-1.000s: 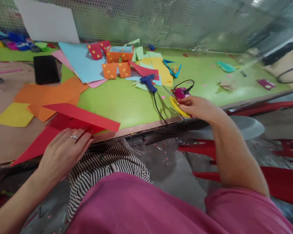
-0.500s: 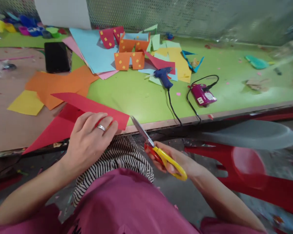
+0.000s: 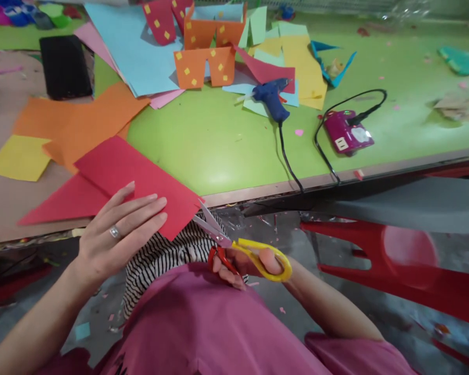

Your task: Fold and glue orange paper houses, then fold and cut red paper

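Observation:
My left hand lies across a red sheet of paper with its fingers stretched over the top; its thumb is hidden, apparently underneath. The sheet's right corner juts past the table edge above my lap. Part of the red paper extends left beneath it. In my right hand is a pair of scissors with one yellow and one red handle loop; my thumb is through the yellow loop and my fingers are in the red one. The blades are spread at the sheet's right corner, where a small nick shows.
A blue glue gun lies on the green table, near a purple power adapter with a cord. Orange paper shapes with yellow squares stand at the back. A black phone lies left. A red chair stands right.
The scissors have moved left to the red sheet's corner and their blades have opened. My left hand has shifted left and turned the sheet. The view has tilted down.

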`<state>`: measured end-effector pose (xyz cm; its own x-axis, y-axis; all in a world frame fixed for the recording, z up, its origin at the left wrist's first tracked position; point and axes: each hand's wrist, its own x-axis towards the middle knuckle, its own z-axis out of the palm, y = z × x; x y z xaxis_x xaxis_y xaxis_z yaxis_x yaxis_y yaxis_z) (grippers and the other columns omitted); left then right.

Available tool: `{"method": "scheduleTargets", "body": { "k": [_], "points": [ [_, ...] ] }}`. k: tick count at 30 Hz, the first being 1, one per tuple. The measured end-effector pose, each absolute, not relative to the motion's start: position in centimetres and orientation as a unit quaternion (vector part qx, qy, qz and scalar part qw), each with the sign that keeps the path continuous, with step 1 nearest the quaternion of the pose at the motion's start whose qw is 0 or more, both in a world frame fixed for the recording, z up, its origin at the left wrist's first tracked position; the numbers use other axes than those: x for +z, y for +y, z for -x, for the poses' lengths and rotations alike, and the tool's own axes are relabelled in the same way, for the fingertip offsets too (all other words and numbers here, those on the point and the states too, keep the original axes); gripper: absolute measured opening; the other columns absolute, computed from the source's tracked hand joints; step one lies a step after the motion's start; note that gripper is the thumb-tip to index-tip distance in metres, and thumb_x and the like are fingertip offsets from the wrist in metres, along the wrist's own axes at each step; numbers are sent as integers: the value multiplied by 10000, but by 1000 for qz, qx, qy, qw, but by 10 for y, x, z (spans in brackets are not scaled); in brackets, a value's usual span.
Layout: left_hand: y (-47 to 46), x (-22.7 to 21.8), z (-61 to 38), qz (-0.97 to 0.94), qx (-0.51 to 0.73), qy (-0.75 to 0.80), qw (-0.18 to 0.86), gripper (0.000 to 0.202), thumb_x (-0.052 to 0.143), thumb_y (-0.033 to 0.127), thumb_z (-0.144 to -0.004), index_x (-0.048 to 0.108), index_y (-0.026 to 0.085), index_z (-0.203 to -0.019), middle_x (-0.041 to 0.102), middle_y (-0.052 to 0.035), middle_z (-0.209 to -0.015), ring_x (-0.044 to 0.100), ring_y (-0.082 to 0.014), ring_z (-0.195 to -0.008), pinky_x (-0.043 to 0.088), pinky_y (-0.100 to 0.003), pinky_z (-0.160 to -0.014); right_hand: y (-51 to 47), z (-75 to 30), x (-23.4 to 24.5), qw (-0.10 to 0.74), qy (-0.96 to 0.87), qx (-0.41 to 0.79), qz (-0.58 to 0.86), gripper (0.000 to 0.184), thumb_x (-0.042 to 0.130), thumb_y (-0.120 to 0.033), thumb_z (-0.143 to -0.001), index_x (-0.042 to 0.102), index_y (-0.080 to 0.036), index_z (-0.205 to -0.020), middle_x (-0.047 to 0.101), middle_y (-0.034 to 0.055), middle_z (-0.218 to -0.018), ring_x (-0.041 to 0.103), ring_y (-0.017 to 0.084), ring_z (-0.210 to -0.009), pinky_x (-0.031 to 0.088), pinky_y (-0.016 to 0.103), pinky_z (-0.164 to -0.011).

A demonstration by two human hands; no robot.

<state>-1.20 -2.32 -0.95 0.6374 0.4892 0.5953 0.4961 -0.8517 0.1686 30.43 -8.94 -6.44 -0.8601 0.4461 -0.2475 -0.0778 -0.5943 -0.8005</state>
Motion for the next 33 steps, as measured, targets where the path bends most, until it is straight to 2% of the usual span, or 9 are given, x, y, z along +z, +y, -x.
{"method": "scheduleTargets", "body": {
  "k": [5,8,12,15,17,20,25,30,33],
  "points": [
    [-23,-13,30,935,-257,-244,-14,383,650,57,-934,648,258,-1260,756,-52,-1324,684,-217,-1292,496,-531,-1209,-94,-303,-63,208,-349,887,218,917,420,-1022,-743,578,-200,-1118,513,-22,-786,421,109,-578,403,291,-551],
    [-23,-3,31,939,-243,-240,-39,350,663,236,-946,641,206,-1294,768,-101,-1284,703,-258,-1253,472,-560,-1212,-94,-302,-60,217,-336,890,217,885,446,-1006,-754,595,-203,-1094,509,-23,-771,398,117,-581,436,292,-540],
    [-24,13,8,900,-244,-357,-46,516,598,361,-985,551,192,-1470,748,-121,-1314,705,-281,-1247,495,-517,-1191,-92,-296,-57,232,-342,888,202,842,420,-981,-801,591,-196,-1051,511,-24,-784,382,99,-582,497,276,-564],
    [-21,14,-15,846,-141,-512,-43,803,436,616,-999,339,146,-1642,510,-198,-1603,499,-403,-1478,359,-616,-1269,-91,-290,-60,258,-346,882,189,873,372,-965,-840,570,-154,-1095,501,-29,-764,393,90,-569,514,271,-550],
    [-17,9,-23,821,-81,-562,-64,964,337,734,-959,261,83,-1666,351,-228,-1691,339,-466,-1557,255,-675,-1293,-93,-287,-64,269,-341,881,190,885,362,-962,-847,564,-144,-1117,499,-31,-764,404,87,-571,527,265,-549],
    [-10,4,-24,812,-39,-577,-83,1055,287,793,-918,242,49,-1665,257,-224,-1730,230,-472,-1594,194,-654,-1319,-95,-282,-69,283,-325,886,169,886,348,-959,-850,577,-147,-1119,499,-26,-773,408,90,-579,562,281,-567],
    [2,6,-21,801,-21,-592,-87,1106,174,824,-910,335,-16,-1611,200,-264,-1734,196,-472,-1598,194,-641,-1317,-95,-274,-72,280,-293,902,150,930,347,-962,-845,580,-141,-1217,521,-15,-801,409,106,-599,621,385,-678],
    [16,0,-20,790,-55,-597,-126,1149,151,853,-869,212,24,-1662,53,-138,-1759,48,-409,-1630,83,-582,-1341,-93,-263,-73,288,-281,902,158,1008,319,-1003,-800,586,-138,-1243,541,-9,-784,454,124,-604,632,415,-684],
    [28,-7,-10,808,-71,-568,-139,1121,212,864,-852,212,110,-1681,22,-38,-1759,15,-371,-1633,21,-535,-1360,-93,-258,-73,290,-277,904,149,984,336,-997,-804,601,-135,-1197,539,-5,-799,449,115,-594,637,404,-676]
  ]
}}
